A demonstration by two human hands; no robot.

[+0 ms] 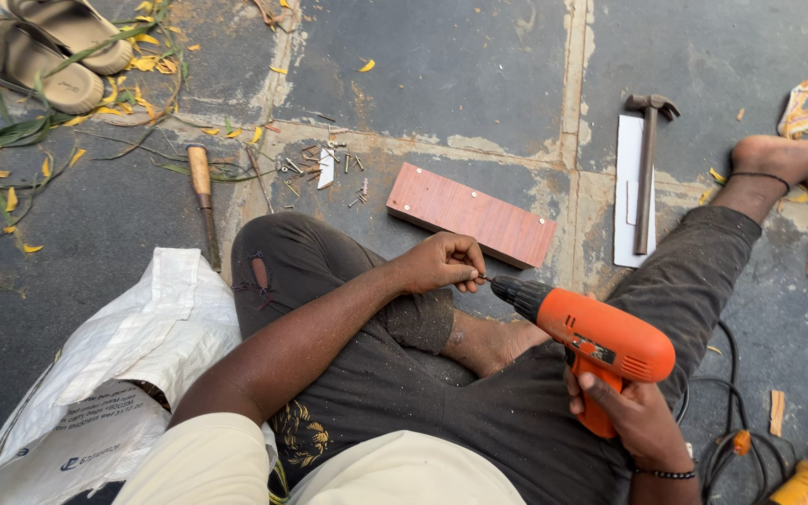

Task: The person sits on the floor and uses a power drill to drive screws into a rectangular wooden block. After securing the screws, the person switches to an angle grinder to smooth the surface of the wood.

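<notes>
The right hand [633, 411] grips the orange drill [591, 341] over the lap, finger by the trigger; the left hand [441, 263] pinches something small at its chuck [516, 292] — a stray squeeze could catch those fingertips.

Soft, even daylight here, hardly any shadows, no glare, everything sharp, with slight wide-angle bending out at the edges.
</notes>
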